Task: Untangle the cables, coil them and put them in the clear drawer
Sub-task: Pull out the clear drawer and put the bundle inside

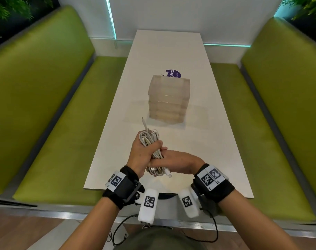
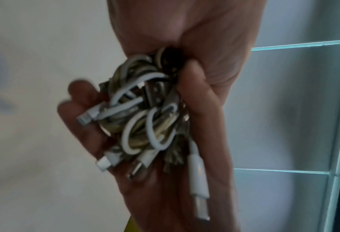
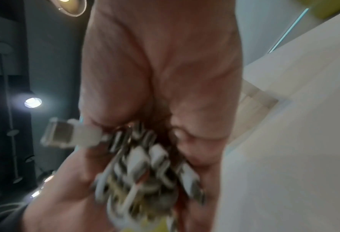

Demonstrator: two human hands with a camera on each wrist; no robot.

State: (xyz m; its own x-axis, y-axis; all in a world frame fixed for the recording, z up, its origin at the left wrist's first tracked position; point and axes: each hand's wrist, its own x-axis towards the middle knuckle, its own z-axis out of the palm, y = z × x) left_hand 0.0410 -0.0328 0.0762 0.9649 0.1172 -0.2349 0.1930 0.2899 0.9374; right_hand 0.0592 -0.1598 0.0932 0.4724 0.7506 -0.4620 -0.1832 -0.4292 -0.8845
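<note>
A tangled bundle of white cables (image 1: 149, 139) is held in both hands above the near end of the white table (image 1: 198, 134). My left hand (image 1: 144, 154) grips its middle from the left, loops sticking out above the fist. My right hand (image 1: 178, 162) comes in from the right and wraps the lower part, where plug ends (image 1: 169, 175) hang out. One loose plug end (image 1: 143, 121) points toward the clear drawer unit (image 1: 169, 100), which stands shut mid-table. In the left wrist view the cables (image 2: 143, 113) and several connectors lie between both hands. The right wrist view shows the cables (image 3: 145, 166) blurred.
A round purple sticker (image 1: 173, 73) lies behind the drawer unit. Green benches (image 1: 51, 109) (image 1: 272, 112) flank the narrow table, and a white wall closes its far end. The table's near edge (image 1: 168, 193) runs just under my wrists.
</note>
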